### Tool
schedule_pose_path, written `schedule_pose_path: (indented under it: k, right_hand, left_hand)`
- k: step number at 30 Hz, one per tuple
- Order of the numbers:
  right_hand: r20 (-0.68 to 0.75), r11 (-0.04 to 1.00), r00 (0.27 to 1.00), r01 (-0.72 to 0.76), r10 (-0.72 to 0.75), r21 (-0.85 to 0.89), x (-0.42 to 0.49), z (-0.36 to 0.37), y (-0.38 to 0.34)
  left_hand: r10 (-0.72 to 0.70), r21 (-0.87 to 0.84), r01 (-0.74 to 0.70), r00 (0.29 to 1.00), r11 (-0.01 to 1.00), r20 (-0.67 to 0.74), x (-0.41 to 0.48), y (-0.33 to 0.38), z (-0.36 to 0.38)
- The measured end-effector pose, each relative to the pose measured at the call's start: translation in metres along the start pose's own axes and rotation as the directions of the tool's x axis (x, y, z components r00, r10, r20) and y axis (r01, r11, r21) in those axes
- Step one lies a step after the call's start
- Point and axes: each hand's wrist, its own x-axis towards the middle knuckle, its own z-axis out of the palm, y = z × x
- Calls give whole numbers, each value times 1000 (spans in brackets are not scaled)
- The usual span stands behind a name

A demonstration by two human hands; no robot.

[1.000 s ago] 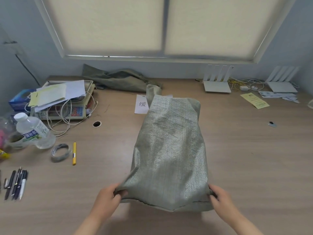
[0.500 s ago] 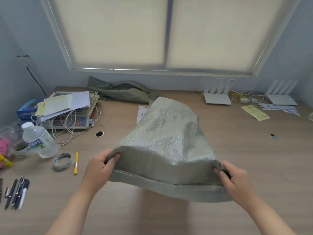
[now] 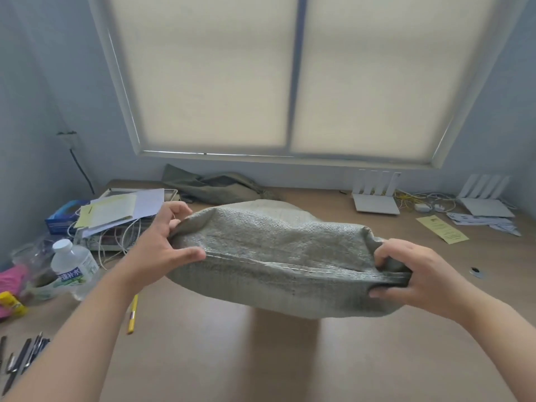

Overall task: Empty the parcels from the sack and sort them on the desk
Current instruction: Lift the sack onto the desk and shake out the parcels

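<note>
Head view only. Sack (image 3: 278,265), grey-green woven, is held up off the table (image 3: 290,358) at frame centre, stitched seam end toward the camera, its shadow on the wood below. Bulges along the top, contents not visible. No parcels out on the table.

Left hand (image 3: 162,248) at 9 o'clock of the sack: fingers (image 3: 181,210) curled over the top left corner, thumb pressed flat on the seam, pinching the fabric. Right hand (image 3: 417,274) at 3 o'clock: fingers curled tight into the bunched right corner, thumb underneath, clamped on the seam. Both forearms bare, reaching in from 7 and 5 o'clock of the frame.

Rest of the table:
- 9 o'clock: water bottle (image 3: 74,265), white cap, on its side or tilted, cannot tell which. Pink item at the left edge, blurred.
- 10 o'clock: paper stack (image 3: 121,210) on a tray with white cables hanging off it, blue box (image 3: 62,217) just beside it.
- 12 o'clock, behind the sack: second sack (image 3: 214,187), empty, crumpled against the wall under the window blind (image 3: 290,71).
- 2 o'clock: two white routers (image 3: 375,203), antennas up, tangle of cables between them. Yellow slip (image 3: 442,233) near them, loose white papers further right.
- 7 o'clock: yellow pen (image 3: 132,314) partly under the left forearm, row of dark pens (image 3: 20,361) at the frame edge.
- 3 o'clock: small dark round item (image 3: 475,271) beside the right hand, too small to identify.
</note>
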Motion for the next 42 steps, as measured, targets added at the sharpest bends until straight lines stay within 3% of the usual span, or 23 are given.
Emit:
schedule_pose_path:
  k: [5,10,13,15,20,23,25,29,33,35,37,40,42]
  right_hand:
    - [-67,993,994,84,-90,-84,25,-19,8]
    - [-258,981,966,-61,11,-185,54,-38,13]
    - [-395,940,912,-227,113,-254,73,-51,2]
    - [-409,913,898,-292,159,-285,84,-57,-1]
    - [-448,937,861,-327,241,-123,111,-79,-8]
    - [-540,943,789,-330,294,31,124,-83,-8]
    - [-541,914,738,-356,403,195,130,-72,-1]
    - [-411,759,691,-312,594,571,127,-34,20]
    - [-265,424,641,-104,720,900,112,-4,34]
    - [-170,241,635,-27,754,970,105,5,33]
    - [-49,109,646,-54,762,993,101,12,30]
    - [157,-76,648,-152,745,985,95,24,34]
    - [207,-112,616,-189,760,976,93,31,40]
  left_hand:
    - [82,296,-112,990,948,114,16,16,-21]
    - [245,427,-211,969,879,-28,42,25,-27]
    - [371,480,-242,908,843,-195,56,40,-27]
    - [410,515,-242,880,822,-239,63,53,-30]
    - [292,406,-157,909,900,-298,77,75,-44]
    - [185,211,-112,911,971,-368,85,81,-44]
    - [101,61,-83,911,995,-400,89,78,-38]
    - [-26,-161,-51,897,986,-441,88,50,-13]
    - [-108,-347,-36,916,937,-386,85,15,5]
    - [-152,-503,-19,942,864,-298,85,2,10]
    - [-182,-575,33,962,817,-204,84,-4,18]
    - [-214,-526,134,972,840,-93,84,-8,33]
    - [-221,-488,145,970,861,-102,88,-6,44]
